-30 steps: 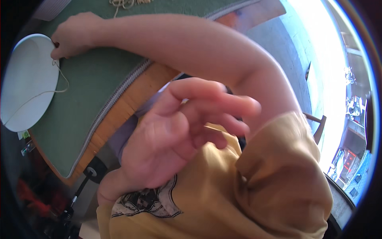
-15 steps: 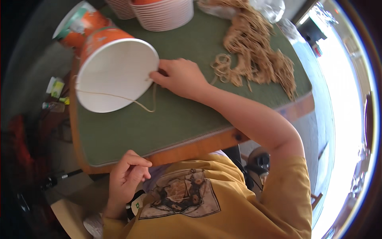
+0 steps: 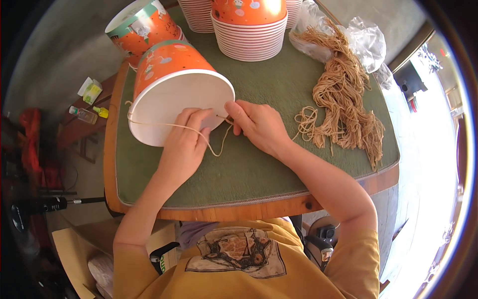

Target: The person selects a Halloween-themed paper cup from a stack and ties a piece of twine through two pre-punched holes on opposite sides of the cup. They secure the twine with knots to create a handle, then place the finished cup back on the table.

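A paper bucket [image 3: 174, 92], orange printed outside and white inside, lies tipped on the table with its mouth towards me. A thin tan cord [image 3: 217, 153] is fastened at its left rim and runs across the mouth to the right rim. My left hand [image 3: 185, 142] reaches into the mouth, thumb and fingers apart near the right inner wall; the cord crosses over its fingers. Outside the right rim, my right hand [image 3: 261, 124] pinches the cord against the bucket wall. A short dark cord tip [image 3: 219, 117] shows just inside the rim.
Behind the bucket lies another orange bucket [image 3: 144, 35]. Nested bucket stacks [image 3: 249, 42] stand at the back. A heap of tan cords [image 3: 343, 94] lies on the right beside clear plastic bags [image 3: 366, 45]. The green-topped table [image 3: 279, 174] has a wooden edge; a cardboard box [image 3: 74, 259] sits below left.
My left hand has risen from beside my lap into the bucket's mouth. My right hand stays at the right rim, its fingers now on the outside. The view has shifted, showing more bucket stacks.
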The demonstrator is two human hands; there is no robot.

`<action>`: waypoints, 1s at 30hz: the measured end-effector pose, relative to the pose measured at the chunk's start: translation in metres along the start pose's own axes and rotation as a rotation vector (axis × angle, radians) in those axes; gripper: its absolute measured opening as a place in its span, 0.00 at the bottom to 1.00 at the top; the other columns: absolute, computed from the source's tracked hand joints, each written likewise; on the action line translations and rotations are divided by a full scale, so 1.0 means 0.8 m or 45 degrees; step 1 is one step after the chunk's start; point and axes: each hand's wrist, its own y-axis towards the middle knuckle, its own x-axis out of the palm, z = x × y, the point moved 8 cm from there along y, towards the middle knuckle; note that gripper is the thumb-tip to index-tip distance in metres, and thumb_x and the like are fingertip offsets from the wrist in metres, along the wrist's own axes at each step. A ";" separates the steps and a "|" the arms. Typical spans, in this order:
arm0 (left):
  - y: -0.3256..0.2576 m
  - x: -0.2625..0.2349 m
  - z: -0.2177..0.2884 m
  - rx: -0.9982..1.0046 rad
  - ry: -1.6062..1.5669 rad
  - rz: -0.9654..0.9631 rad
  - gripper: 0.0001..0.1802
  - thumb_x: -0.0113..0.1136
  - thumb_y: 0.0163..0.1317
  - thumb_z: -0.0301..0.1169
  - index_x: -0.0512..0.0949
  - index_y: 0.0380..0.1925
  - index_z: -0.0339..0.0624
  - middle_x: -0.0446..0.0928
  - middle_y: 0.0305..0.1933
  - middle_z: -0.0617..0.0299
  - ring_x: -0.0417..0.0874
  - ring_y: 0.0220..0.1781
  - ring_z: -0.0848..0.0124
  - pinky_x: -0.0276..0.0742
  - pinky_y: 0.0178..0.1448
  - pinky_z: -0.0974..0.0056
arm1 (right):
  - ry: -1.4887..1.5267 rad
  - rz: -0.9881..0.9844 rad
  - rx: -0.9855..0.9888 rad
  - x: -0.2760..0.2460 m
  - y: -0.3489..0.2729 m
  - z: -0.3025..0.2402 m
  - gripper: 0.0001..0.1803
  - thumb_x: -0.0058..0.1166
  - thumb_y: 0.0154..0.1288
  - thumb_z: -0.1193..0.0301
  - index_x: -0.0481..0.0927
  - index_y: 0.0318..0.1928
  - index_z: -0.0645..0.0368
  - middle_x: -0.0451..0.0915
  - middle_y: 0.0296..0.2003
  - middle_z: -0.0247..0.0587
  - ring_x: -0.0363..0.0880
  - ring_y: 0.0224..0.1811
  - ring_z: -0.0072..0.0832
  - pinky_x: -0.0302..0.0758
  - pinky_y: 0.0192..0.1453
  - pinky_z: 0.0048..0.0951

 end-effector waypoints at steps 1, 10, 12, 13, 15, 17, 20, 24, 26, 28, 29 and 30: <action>0.006 0.006 -0.004 -0.035 -0.077 -0.011 0.19 0.59 0.63 0.17 0.75 0.54 0.40 0.74 0.52 0.53 0.79 0.47 0.57 0.77 0.48 0.58 | 0.015 -0.007 0.005 0.000 0.000 0.001 0.30 0.36 0.78 0.46 0.84 0.38 0.56 0.83 0.22 0.35 0.84 0.28 0.38 0.79 0.40 0.40; 0.029 0.028 -0.021 -0.024 -0.149 -0.016 0.08 0.60 0.64 0.19 0.72 0.41 0.38 0.75 0.40 0.60 0.79 0.38 0.68 0.77 0.43 0.64 | -0.076 -0.049 -0.116 0.002 -0.006 -0.008 0.17 0.53 0.72 0.57 0.81 0.41 0.59 0.84 0.28 0.39 0.84 0.31 0.38 0.79 0.38 0.40; 0.028 0.034 -0.040 -0.166 -0.376 -0.038 0.07 0.60 0.65 0.20 0.73 0.41 0.39 0.74 0.39 0.63 0.77 0.38 0.73 0.76 0.44 0.67 | -0.145 -0.008 -0.156 0.004 -0.011 -0.013 0.12 0.58 0.67 0.63 0.79 0.40 0.59 0.82 0.31 0.40 0.83 0.32 0.40 0.79 0.38 0.41; 0.026 0.037 -0.048 -0.240 -0.489 -0.048 0.06 0.59 0.66 0.21 0.73 0.40 0.39 0.74 0.38 0.65 0.76 0.38 0.75 0.75 0.44 0.68 | -0.179 0.010 -0.176 0.007 -0.013 -0.015 0.11 0.60 0.64 0.66 0.78 0.39 0.60 0.81 0.32 0.41 0.83 0.33 0.40 0.79 0.38 0.41; 0.026 0.038 -0.053 -0.287 -0.644 -0.026 0.05 0.60 0.66 0.23 0.73 0.39 0.38 0.75 0.39 0.64 0.77 0.38 0.73 0.76 0.44 0.67 | -0.331 0.157 -0.303 0.013 -0.018 -0.021 0.09 0.60 0.62 0.69 0.75 0.38 0.59 0.79 0.32 0.42 0.82 0.35 0.41 0.79 0.38 0.42; 0.025 0.039 -0.056 -0.320 -0.771 -0.030 0.05 0.60 0.66 0.23 0.74 0.38 0.38 0.75 0.40 0.64 0.77 0.38 0.73 0.76 0.44 0.67 | -0.374 0.219 -0.354 0.016 -0.019 -0.020 0.09 0.59 0.61 0.71 0.74 0.37 0.59 0.78 0.33 0.42 0.82 0.37 0.42 0.79 0.39 0.43; 0.026 0.039 -0.054 -0.318 -0.905 -0.066 0.05 0.60 0.67 0.24 0.74 0.39 0.38 0.75 0.40 0.65 0.76 0.39 0.76 0.75 0.44 0.68 | -0.321 0.168 -0.314 0.012 -0.019 -0.013 0.08 0.58 0.61 0.72 0.73 0.37 0.59 0.78 0.34 0.43 0.81 0.38 0.43 0.80 0.40 0.44; 0.024 0.037 -0.052 -0.283 -0.992 -0.084 0.04 0.59 0.67 0.24 0.74 0.40 0.39 0.75 0.39 0.66 0.75 0.39 0.78 0.75 0.44 0.68 | -0.388 0.052 -0.355 0.005 -0.033 -0.032 0.08 0.59 0.59 0.73 0.73 0.36 0.59 0.77 0.33 0.43 0.81 0.37 0.42 0.80 0.40 0.42; 0.021 0.042 -0.053 -0.295 -0.986 -0.102 0.04 0.59 0.67 0.23 0.74 0.40 0.39 0.75 0.39 0.65 0.75 0.40 0.77 0.75 0.45 0.68 | -0.481 0.059 -0.519 0.007 -0.043 -0.053 0.08 0.59 0.59 0.74 0.74 0.36 0.59 0.77 0.33 0.41 0.81 0.36 0.40 0.80 0.39 0.40; 0.020 0.049 -0.052 -0.326 -0.946 -0.142 0.05 0.59 0.67 0.23 0.74 0.40 0.39 0.75 0.40 0.65 0.75 0.40 0.76 0.75 0.46 0.68 | -0.606 0.128 -0.776 0.009 -0.055 -0.077 0.08 0.59 0.58 0.75 0.74 0.36 0.58 0.76 0.32 0.40 0.81 0.35 0.37 0.80 0.38 0.38; 0.022 0.049 -0.048 -0.287 -0.869 -0.131 0.05 0.59 0.67 0.23 0.74 0.41 0.39 0.75 0.41 0.64 0.76 0.40 0.75 0.75 0.45 0.68 | -0.615 0.169 -0.785 0.006 -0.054 -0.078 0.08 0.59 0.58 0.75 0.74 0.36 0.58 0.76 0.32 0.39 0.81 0.35 0.36 0.80 0.37 0.37; 0.024 0.048 -0.044 -0.250 -0.789 -0.121 0.05 0.59 0.67 0.23 0.74 0.41 0.39 0.75 0.41 0.64 0.76 0.40 0.74 0.75 0.45 0.67 | -0.619 0.211 -0.794 0.003 -0.052 -0.078 0.08 0.59 0.58 0.75 0.74 0.36 0.58 0.77 0.32 0.38 0.81 0.35 0.36 0.80 0.36 0.36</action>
